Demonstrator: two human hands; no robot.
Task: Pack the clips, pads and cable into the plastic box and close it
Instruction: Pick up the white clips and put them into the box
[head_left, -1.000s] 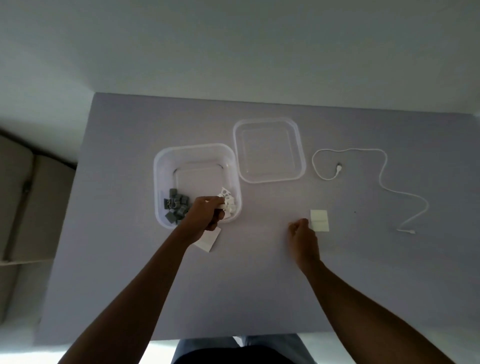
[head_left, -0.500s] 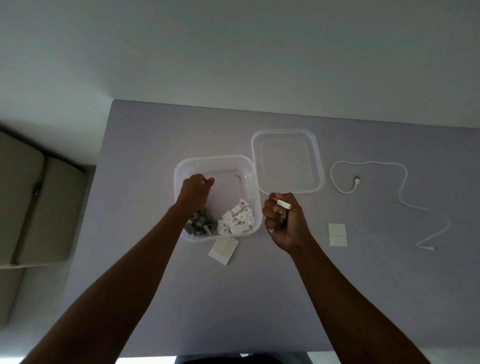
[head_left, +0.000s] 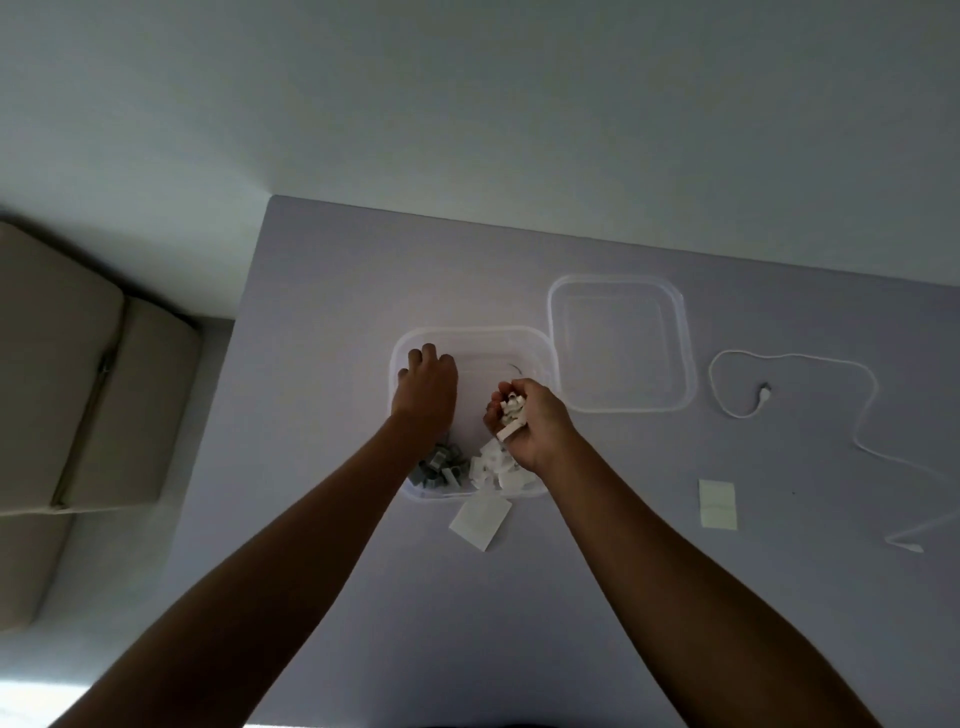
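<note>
Most clips, grey (head_left: 439, 467) and white (head_left: 493, 467), are packed in the plastic box (head_left: 470, 335), more white clips (head_left: 511, 413) being gripped over it by the right hand (head_left: 530, 423) while the left hand (head_left: 426, 387) is curled at its rim, whereas two pads (head_left: 479, 519) (head_left: 718, 504), the cable (head_left: 810, 400) and the lid (head_left: 621, 343) are left beside it.

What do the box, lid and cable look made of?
Box: translucent, frosted-looking plastic; the clips inside show through its wall.
Lid: clearer plastic of the same kind, glossy; the table shows through it.
Cable: white and flexible, lying in loose curves; probably a rubbery plastic jacket, finish too small to tell.
</note>
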